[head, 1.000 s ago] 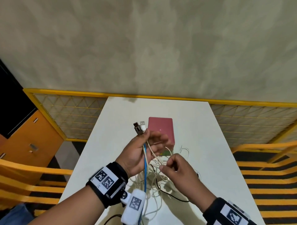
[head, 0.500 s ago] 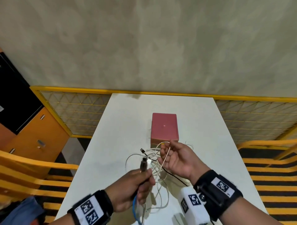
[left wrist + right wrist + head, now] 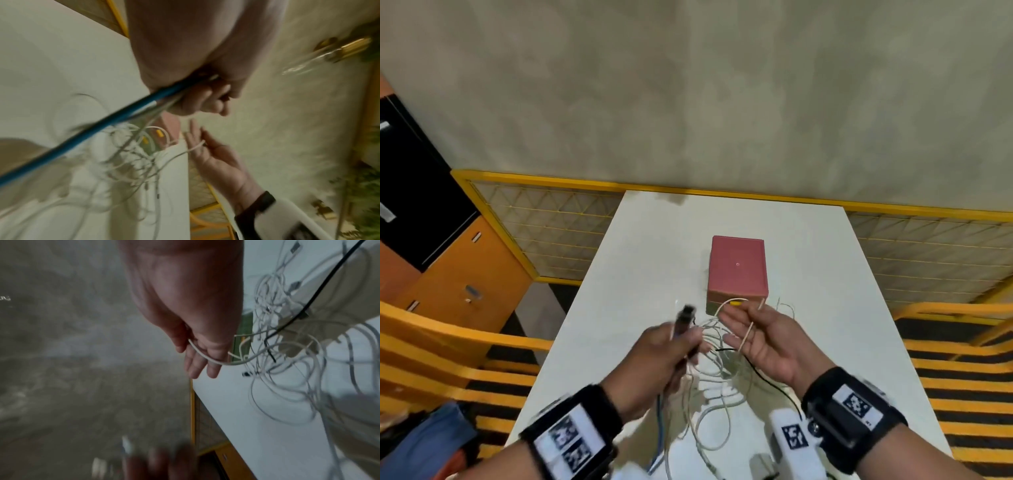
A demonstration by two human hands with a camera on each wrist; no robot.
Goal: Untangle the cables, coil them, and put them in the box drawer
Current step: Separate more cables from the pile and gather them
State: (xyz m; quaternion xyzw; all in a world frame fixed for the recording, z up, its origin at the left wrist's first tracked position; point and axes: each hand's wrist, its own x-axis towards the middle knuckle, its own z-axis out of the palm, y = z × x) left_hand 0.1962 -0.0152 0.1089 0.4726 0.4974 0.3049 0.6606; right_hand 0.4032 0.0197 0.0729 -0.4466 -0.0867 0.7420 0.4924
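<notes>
Hands part tangled cables (image 3: 717,373) above the desk (image 3: 640,274).
Left hand (image 3: 661,359) grips plug ends for tension; right hand (image 3: 763,339), fingers relaxed, lifts one white strand (image 3: 207,356).

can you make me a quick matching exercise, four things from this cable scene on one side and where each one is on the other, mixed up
Things:
1. thick blue cable
2. thin white cable
3. pink box
4. loose tangle of white cables

Places:
A. on the white table, beyond the hands
B. gripped in the left hand
C. lying on the table between the wrists
D. across the fingers of the right hand

Pairs: 1-B, 2-D, 3-A, 4-C
</notes>
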